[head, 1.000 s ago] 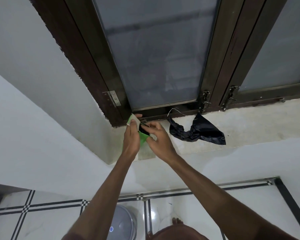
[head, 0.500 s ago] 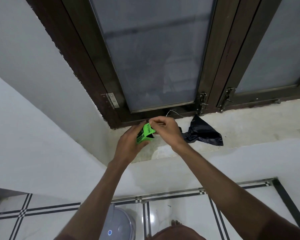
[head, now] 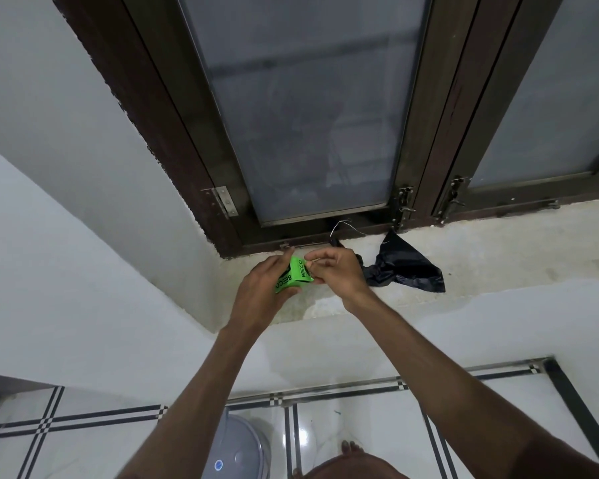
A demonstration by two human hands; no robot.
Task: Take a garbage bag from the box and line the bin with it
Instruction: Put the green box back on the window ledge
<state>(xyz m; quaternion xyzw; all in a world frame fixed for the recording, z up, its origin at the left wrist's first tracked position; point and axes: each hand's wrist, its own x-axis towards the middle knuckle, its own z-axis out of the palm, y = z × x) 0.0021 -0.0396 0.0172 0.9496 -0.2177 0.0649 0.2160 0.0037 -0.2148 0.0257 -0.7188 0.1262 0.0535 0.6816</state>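
Green cardboard box [head: 293, 279] sits clamped in the left hand [head: 263, 292], while the right hand [head: 336, 273] pinches its end flap. Right of the box, a black garbage bag [head: 407, 269] lies crumpled on the sill [head: 498, 250].

Home interior: frosted window [head: 308, 115], plastered sill [head: 498, 250], tiled floor [head: 353, 426]

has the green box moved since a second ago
Yes. The green box was up against the window frame's bottom corner with its flap open; now it sits lower, away from the frame, turned so its printed side shows.
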